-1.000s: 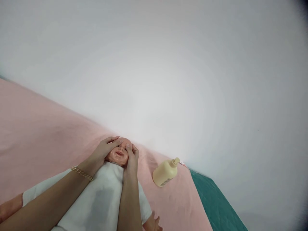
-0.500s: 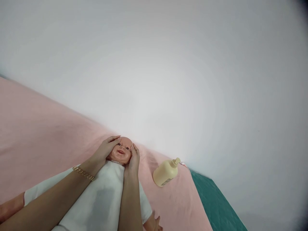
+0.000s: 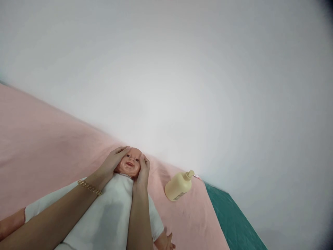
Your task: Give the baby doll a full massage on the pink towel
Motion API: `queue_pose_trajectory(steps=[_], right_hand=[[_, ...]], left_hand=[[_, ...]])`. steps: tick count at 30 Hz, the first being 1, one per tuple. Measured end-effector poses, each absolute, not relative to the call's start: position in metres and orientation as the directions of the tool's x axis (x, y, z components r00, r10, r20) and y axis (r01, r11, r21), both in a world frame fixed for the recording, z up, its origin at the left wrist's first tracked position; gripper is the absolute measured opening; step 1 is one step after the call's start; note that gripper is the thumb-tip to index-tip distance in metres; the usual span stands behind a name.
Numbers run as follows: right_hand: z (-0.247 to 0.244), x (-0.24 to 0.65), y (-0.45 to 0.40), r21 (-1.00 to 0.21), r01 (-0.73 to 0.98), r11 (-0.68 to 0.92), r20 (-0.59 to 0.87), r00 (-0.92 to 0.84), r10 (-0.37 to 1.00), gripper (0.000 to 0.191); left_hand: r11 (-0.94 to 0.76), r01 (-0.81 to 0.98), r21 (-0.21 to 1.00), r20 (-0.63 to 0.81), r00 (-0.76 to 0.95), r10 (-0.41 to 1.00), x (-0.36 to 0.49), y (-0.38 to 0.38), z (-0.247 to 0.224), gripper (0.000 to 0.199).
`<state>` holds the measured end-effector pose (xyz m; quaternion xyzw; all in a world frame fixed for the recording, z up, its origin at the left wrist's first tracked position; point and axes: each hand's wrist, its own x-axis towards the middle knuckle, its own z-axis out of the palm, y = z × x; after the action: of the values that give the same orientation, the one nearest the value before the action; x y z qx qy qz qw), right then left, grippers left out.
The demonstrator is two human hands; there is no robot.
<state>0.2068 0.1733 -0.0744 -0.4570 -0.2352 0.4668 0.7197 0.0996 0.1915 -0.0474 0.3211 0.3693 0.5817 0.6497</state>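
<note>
left hand and right hand cup the doll's head

on the head camera, the only view in play, you have it framed from both sides: left hand along one side of the head, right hand along the other, and the head right there between them. nearness is a dead heat, since both hands are touching it.

now run your eye down the doll: on its back on the pink sheet, crown toward the wall, long axis coming back toward you and drifting left across the view, its white top passing between your forearms.

as for the hands, nothing clenched. you've got the left one flattened into a loose curve, fingers reaching up beside the brow; the right one matches it, fingers gently bent near the temple. it's a cradle rather than a grip, and how hard you press, you can't tell from here. your palms are largely hidden.

off to the right, well apart from both hands but nearer your right, stands a pale yellow pump bottle, on the same sheet. gold bracelet on your left wrist, green mat beyond the sheet's edge.
</note>
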Motion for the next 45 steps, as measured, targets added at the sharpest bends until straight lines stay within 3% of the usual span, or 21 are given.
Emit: queue_pose_trajectory(steps=[9, 19, 34, 45], right_hand=[[-0.074, 0.210, 0.173, -0.922, -0.372, 0.105, -0.094, 0.480, 0.872, 0.054], [-0.069, 0.207, 0.173, -0.924, -0.373, 0.088, -0.130, 0.520, 0.844, 0.040], [-0.073, 0.210, 0.176, -0.833, -0.529, 0.161, -0.137, 0.480, 0.867, 0.032], [-0.068, 0.209, 0.170, -0.893, -0.433, 0.121, -0.096, 0.446, 0.890, 0.058]], left_hand=[[0.167, -0.468, 0.868, -0.165, 0.047, 0.985, 0.097, 0.194, -0.047, 0.064], [0.160, -0.511, 0.845, -0.155, 0.051, 0.987, 0.099, 0.194, -0.046, 0.053], [0.078, -0.555, 0.828, -0.110, -0.024, 0.994, 0.103, 0.202, -0.057, 0.033], [0.166, -0.472, 0.866, -0.155, 0.063, 0.986, 0.097, 0.190, -0.043, 0.062]])
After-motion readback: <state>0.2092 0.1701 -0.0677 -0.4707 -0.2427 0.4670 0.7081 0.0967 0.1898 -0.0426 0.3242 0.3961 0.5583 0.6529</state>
